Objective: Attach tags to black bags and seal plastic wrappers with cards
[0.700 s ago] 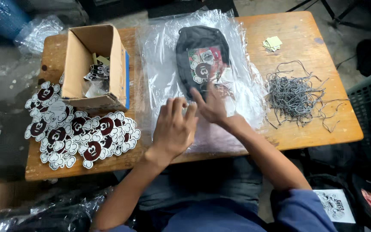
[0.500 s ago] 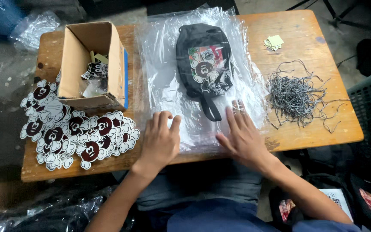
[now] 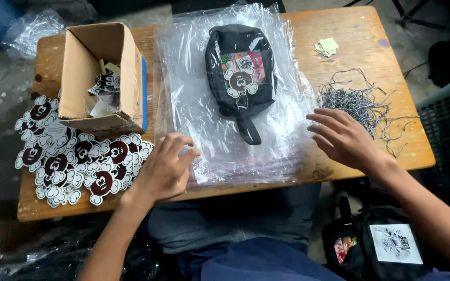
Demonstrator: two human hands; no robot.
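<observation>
Hovering open and empty at the table's (image 3: 381,47) front edge, left hand (image 3: 165,169) and right hand (image 3: 342,138) flank slippery, limp plastic bags (image 3: 287,125); the soft black pouch (image 3: 240,73) looks best gripped by its strap.

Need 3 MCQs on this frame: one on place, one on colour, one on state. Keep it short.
1. Where does the black pouch lie?
A. in the cardboard box
B. on the clear plastic bags
C. on the floor

2. What colour is the edge strip on the cardboard box?
A. blue
B. red
C. yellow

3. What does the right hand hold?
A. the pouch
B. a sticker
C. nothing

Key: 1 B, the pouch rests on the clear plastic bags on the wooden table. 2 A, a blue strip runs along the box's right rim. 3 C, its fingers are spread open beside the grey cords.
</observation>
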